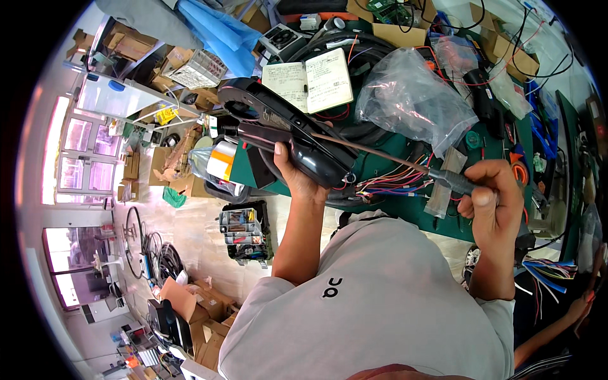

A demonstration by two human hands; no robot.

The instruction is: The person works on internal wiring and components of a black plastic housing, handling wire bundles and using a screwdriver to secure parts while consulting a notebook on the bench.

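My left hand (299,178) grips a glossy black plastic housing (310,155) from below, its thumb up along the near side. The housing is long and rounded, with an open loop at its far left end and a groove along its upper side; I cannot make out what device it is. In my right hand (495,197) is a long-shafted screwdriver (380,153), with fingers wrapped round its grey handle. The shaft points left and its tip meets the housing's upper side. Whether the tip sits on a screw is too small to tell.
A green-topped table (405,206) carries bundled coloured wires (396,180), an open notebook (329,79), a clear plastic bag (411,95) and black cables. An open toolbox (244,231) stands on the floor at left, near cardboard boxes (206,304). Another person's arm (551,332) shows at lower right.
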